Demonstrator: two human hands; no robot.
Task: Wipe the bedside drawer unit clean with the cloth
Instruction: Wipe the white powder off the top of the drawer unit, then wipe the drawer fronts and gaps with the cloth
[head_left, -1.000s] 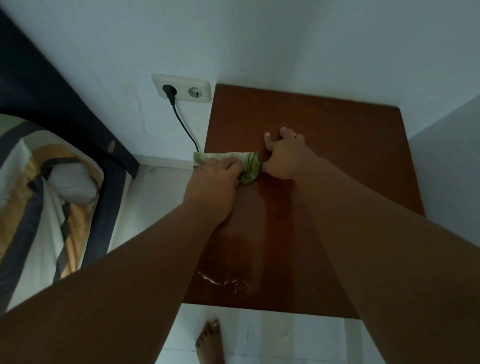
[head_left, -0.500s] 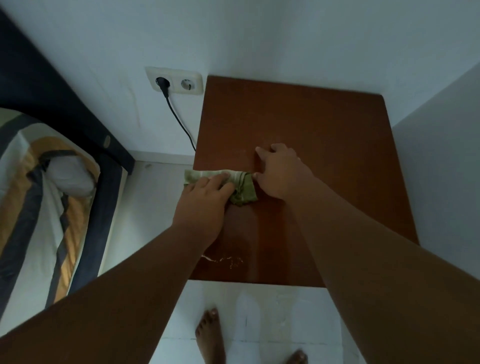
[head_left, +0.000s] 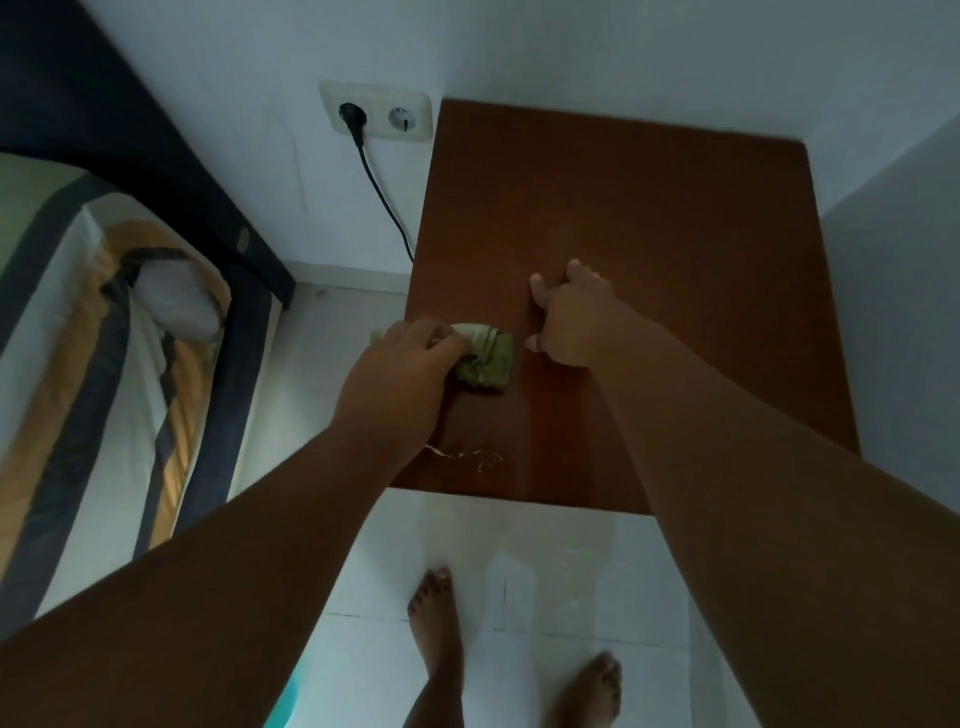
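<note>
The bedside drawer unit (head_left: 675, 218) shows its dark red-brown wooden top, seen from above in a corner of white walls. A bunched green cloth (head_left: 485, 361) lies on the top near its left edge. My left hand (head_left: 400, 379) grips the cloth's left part with curled fingers and covers some of it. My right hand (head_left: 571, 317) rests on the wood just right of the cloth, fingers spread, touching the surface and apart from the cloth. A whitish smear (head_left: 467, 457) marks the top near its front edge.
A double wall socket (head_left: 376, 111) with a black plug and cable (head_left: 384, 202) is left of the unit. A bed with a striped cover (head_left: 93, 338) stands at the left. White walls close in behind and to the right. My bare feet (head_left: 436, 623) stand on the white floor.
My left hand has dragged the cloth toward the unit's front edge. My right hand has slid along beside it, its fingers now spread wider. The view has pulled back.
</note>
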